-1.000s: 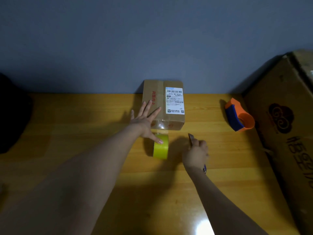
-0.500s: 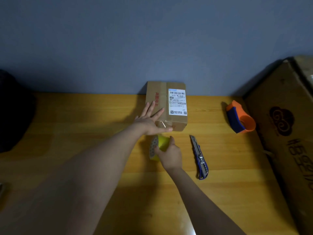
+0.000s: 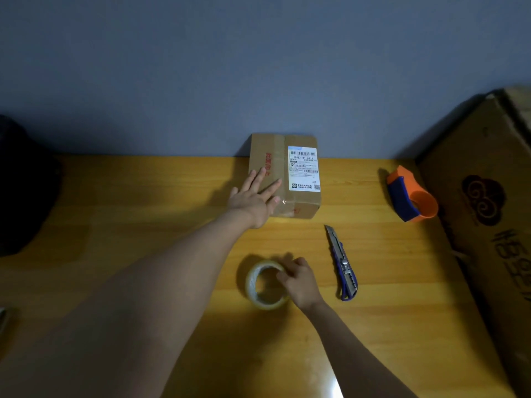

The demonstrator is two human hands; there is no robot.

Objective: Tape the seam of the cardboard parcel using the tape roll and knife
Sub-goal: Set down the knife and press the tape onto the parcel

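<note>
Back toward me comes the roll (image 3: 265, 285), pulled away from the parcel (image 3: 298, 179) and now lying flat on the counter (image 3: 143, 214) with its hole up; half a second ago it stood on edge right at the box's near face. My right hand (image 3: 298, 281) is closed on its right rim, fingers pinching the wall of the ring. Left hand (image 3: 254, 196) stays spread open, palm flat on the parcel's left top, pinning it against the wall. Knife (image 3: 342, 264) lies loose on the counter just right of the roll, blade pointing away, nobody touching it. Orange dispenser (image 3: 411, 196) sits well off to the right. I can't see a strip running between roll and box, so I judge the cut is made and this length of tape is on the seam.
</note>
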